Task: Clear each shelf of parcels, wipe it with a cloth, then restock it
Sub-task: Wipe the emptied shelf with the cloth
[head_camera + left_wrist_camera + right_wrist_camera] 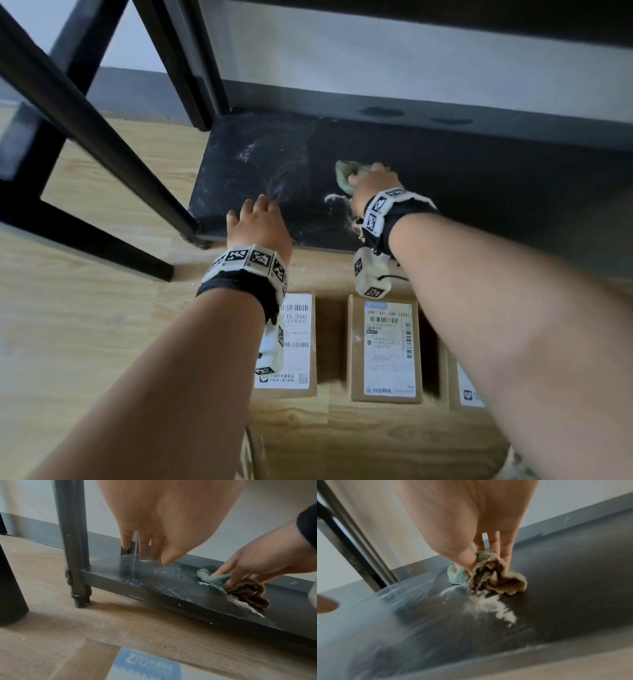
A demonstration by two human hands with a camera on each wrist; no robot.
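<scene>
The black bottom shelf [479,178] [171,588] [565,581] carries no parcels and is streaked with white dust [489,607]. My right hand [373,185] [254,568] grips a bunched green-brown cloth [344,173] [228,584] [491,577] and presses it on the shelf's middle. Near the front left corner my left hand [258,219] [154,545] rests on the shelf with straight fingers and holds nothing. Three cardboard parcels with white labels [291,346] [385,349] [466,383] lie on the wooden floor in front of the shelf, under my forearms.
The rack's black front post [73,540] stands at the shelf's left corner. A second black frame [68,137] stands further left on the floor. A grey skirting and white wall [411,68] run behind. Another parcel with a blue label [145,665] lies close to my left wrist.
</scene>
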